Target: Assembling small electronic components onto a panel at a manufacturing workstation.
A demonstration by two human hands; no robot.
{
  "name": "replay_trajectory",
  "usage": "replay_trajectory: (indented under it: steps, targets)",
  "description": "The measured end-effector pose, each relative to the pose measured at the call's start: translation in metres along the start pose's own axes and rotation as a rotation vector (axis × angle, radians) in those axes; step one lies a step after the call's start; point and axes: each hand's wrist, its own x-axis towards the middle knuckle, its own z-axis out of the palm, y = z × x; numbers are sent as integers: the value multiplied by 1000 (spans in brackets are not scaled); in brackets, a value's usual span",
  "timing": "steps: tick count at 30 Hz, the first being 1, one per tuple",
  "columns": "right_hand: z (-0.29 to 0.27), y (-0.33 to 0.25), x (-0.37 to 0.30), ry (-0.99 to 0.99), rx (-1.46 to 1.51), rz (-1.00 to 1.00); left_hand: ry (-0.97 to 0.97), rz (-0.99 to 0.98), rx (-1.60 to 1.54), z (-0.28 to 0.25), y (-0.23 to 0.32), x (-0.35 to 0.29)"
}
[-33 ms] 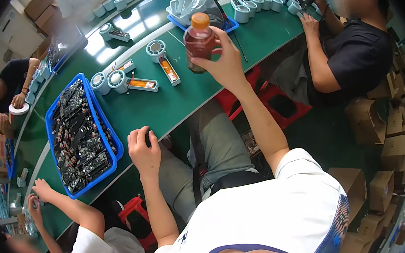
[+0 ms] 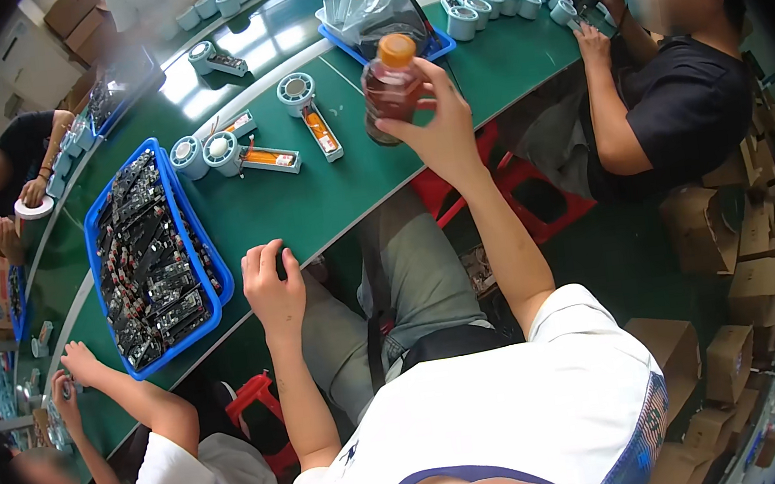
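R hand [image 2: 443, 126] grips bottle [image 2: 387, 94] of reddish-brown liquid, thumb one side, fingers other; orange cap [image 2: 397, 48] on, bottle slightly tilted, over counter [image 2: 288, 205] nr its edge. L hand [image 2: 274, 284] at counter edge, fingers bent, palm hidden: can't tell if fully closed; nothing seen in it. Blue tray [image 2: 179, 347] w/ circuit boards just L of L hand; white round-headed units [image 2: 296, 88] beyond L hand, to L of R hand. Step in hand, prob.: holding bottle, capped. Next move prob. calls for firm R grip, bottle well clear of units.
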Motion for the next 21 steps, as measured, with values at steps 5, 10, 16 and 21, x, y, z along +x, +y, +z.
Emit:
replay_trajectory:
  steps: [5, 10, 16, 21]
  targets:
    - [-62, 27, -91, 47, 206, 177, -8, 9, 29, 0, 1, 2]
    - [-97, 68, -170, 27, 158, 386, -10, 13, 93, 3, 0, 6]
    - [-105, 139, -260, -272, -152, 696, 12, 14, 130, 14, -1, 4]
    - [-102, 119, -229, -142, -85, 534, 16, 49, 173, 13, -2, 1]
